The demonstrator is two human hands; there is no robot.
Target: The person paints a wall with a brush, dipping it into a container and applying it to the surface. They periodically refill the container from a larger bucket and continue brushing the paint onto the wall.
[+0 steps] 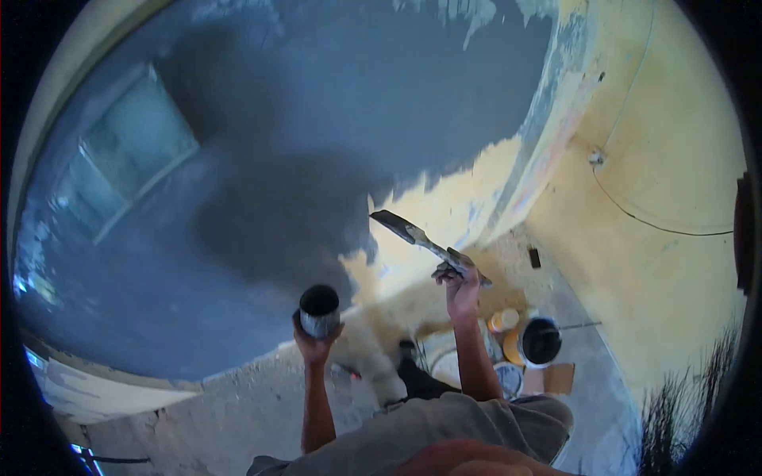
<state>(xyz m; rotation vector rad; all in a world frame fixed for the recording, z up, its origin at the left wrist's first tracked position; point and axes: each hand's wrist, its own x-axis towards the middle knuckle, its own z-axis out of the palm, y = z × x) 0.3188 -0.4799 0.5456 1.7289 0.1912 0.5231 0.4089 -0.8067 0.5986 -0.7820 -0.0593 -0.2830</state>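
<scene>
My left hand [316, 346] is wrapped round a paint-smeared can [320, 324], whose dark open top faces up toward me. My right hand [463, 292] grips a wide paintbrush [427, 244] by its handle. Dark bristles point up and left, overlapping the ragged edge where grey coating meets pale yellow on the wall [309, 182]. Grey covers most of this wall, with darker patches above the can. A yellow strip [444, 210] runs along the wall's lower right.
On the floor by my right arm stand a bucket [543, 343] with dark contents and a stick across it, a small white-lidded container [505, 320] and a piece of cardboard [560, 378]. A cable [663, 230] hangs on the yellow side wall. A recessed panel [139, 139] sits at left.
</scene>
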